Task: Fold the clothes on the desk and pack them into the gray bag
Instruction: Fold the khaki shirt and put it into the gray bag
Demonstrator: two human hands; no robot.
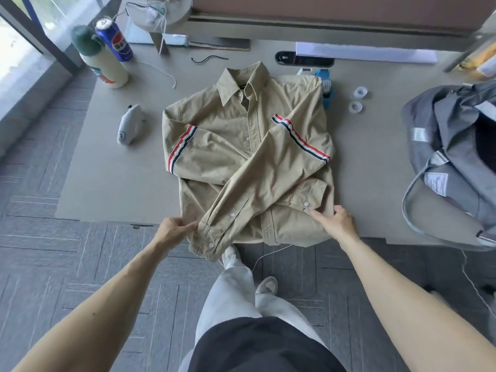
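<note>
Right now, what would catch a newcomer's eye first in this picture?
The khaki shirt lies on the desk, striped sleeves crossed over its front. The left hand pinches its near hem while the right hand touches the fabric opposite. An open gray bag sits at the right.

A flat beige-gray desk (112, 183) stretches away from the fingers (319, 216), and at its far edge, well beyond them, stands a raised shelf (322, 25) with a brownish panel (322, 4) behind it. Below the fingers and to their left lies a gray carpet floor (67, 264) with a pattern of thin lines. Far up and left of them, a window (16, 63) with a dark frame gives bright daylight.
</note>
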